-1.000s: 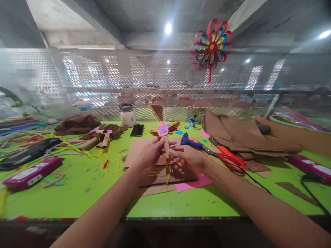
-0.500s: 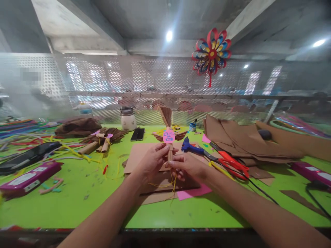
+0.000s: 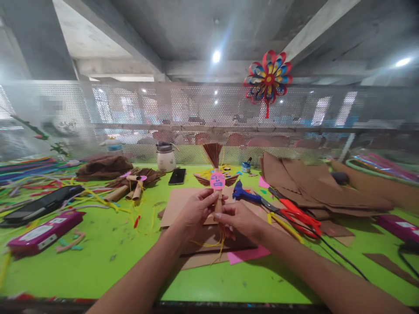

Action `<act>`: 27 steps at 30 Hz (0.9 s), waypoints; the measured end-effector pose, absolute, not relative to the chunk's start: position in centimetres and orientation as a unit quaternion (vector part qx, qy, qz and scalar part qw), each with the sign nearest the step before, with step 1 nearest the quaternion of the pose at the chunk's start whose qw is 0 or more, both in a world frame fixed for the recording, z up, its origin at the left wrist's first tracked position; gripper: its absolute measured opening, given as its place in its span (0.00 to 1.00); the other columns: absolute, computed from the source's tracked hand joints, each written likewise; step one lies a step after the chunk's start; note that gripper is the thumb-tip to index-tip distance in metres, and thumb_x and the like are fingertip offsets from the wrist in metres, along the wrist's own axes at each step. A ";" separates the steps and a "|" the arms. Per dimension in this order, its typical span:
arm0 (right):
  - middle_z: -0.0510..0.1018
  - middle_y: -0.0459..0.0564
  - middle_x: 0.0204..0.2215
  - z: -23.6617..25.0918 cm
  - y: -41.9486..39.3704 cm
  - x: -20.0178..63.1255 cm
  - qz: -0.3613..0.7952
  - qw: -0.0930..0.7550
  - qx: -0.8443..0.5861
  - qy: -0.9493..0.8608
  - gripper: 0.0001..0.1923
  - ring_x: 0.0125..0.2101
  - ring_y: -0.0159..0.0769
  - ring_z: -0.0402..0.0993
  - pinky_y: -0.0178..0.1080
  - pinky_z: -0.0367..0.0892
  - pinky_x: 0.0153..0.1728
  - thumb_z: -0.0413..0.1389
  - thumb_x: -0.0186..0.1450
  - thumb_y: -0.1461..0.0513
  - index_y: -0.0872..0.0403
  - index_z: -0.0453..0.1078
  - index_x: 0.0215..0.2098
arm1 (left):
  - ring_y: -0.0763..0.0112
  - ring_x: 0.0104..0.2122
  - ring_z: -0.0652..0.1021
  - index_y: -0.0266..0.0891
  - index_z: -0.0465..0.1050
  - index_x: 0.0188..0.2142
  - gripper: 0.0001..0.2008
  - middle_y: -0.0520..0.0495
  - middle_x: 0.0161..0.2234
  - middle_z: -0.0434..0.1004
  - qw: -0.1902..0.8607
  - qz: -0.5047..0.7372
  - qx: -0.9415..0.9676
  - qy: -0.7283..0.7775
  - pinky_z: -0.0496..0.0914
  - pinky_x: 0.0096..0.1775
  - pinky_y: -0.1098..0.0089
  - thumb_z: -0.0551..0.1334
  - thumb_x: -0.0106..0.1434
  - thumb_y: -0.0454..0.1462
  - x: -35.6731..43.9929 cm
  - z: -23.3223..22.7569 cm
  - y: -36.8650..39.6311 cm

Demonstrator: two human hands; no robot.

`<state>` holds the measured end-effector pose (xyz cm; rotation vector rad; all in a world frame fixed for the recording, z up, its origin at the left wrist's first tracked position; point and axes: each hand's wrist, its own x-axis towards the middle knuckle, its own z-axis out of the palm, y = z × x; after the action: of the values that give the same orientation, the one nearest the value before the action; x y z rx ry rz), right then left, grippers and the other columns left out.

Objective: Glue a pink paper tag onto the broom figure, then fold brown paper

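Upright between my hands is a brown paper figure (image 3: 218, 180) with a pink round face drawn on in blue, a pleated fan on top and pleated wings at its sides. My left hand (image 3: 200, 208) is closed round the left of its tube body, just under the face. Lower down, my right hand (image 3: 238, 218) pinches the same body from the right. Yellow strings (image 3: 221, 246) dangle below it. Under my hands lie brown card sheets (image 3: 176, 200) and a piece of pink paper (image 3: 248, 254). A blue glue gun (image 3: 245, 193) rests right of the figure.
Red-handled scissors (image 3: 299, 218) and brown paper sheets (image 3: 301, 179) lie right. At left are another paper figure (image 3: 135, 185), a black case (image 3: 42, 205) and a purple box (image 3: 46, 233). A phone (image 3: 177, 176) and white jar (image 3: 166, 158) stand farther back, before a perforated screen (image 3: 196, 109).
The camera view has tipped slightly, so the whole scene sits lower. The figure's fan now stands straighter and faces me more. Both hands keep their hold.
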<state>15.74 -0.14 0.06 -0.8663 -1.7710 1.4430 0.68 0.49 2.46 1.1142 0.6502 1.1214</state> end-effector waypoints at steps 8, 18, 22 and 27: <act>0.71 0.45 0.18 0.0 -0.2 15.9 0.553 0.343 -0.343 -0.677 0.17 0.15 0.26 0.64 0.30 0.60 0.14 0.55 0.59 0.51 0.58 0.68 0.29 | 0.70 0.32 0.76 0.33 0.70 0.38 0.10 0.42 0.35 0.75 0.669 0.496 0.487 0.264 0.70 0.35 0.72 0.63 0.58 0.37 0.4 1.8 1.2; 0.70 0.43 0.15 0.3 -0.2 15.8 0.551 0.357 -0.371 -0.657 0.18 0.14 0.25 0.63 0.29 0.58 0.13 0.58 0.56 0.50 0.58 0.66 0.24 | 0.64 0.34 0.77 0.32 0.73 0.35 0.14 0.37 0.38 0.77 0.697 0.476 0.460 0.276 0.70 0.37 0.67 0.58 0.60 0.42 0.4 2.0 1.2; 0.70 0.43 0.15 0.1 -0.2 15.9 0.550 0.361 -0.376 -0.653 0.19 0.13 0.24 0.63 0.29 0.58 0.13 0.59 0.55 0.49 0.58 0.66 0.25 | 0.65 0.35 0.76 0.33 0.73 0.36 0.09 0.39 0.37 0.77 0.687 0.483 0.456 0.295 0.69 0.37 0.69 0.60 0.56 0.35 0.4 2.1 1.1; 0.70 0.43 0.15 0.0 0.0 15.9 0.538 0.357 -0.370 -0.668 0.20 0.13 0.24 0.63 0.29 0.59 0.13 0.58 0.56 0.48 0.59 0.67 0.25 | 0.68 0.35 0.76 0.34 0.72 0.38 0.09 0.39 0.38 0.77 0.661 0.494 0.484 0.293 0.69 0.36 0.72 0.62 0.56 0.36 0.3 1.7 1.1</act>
<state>15.93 0.00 0.00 -0.9551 -1.7261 1.3888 0.35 1.06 1.75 1.0940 0.6631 1.1173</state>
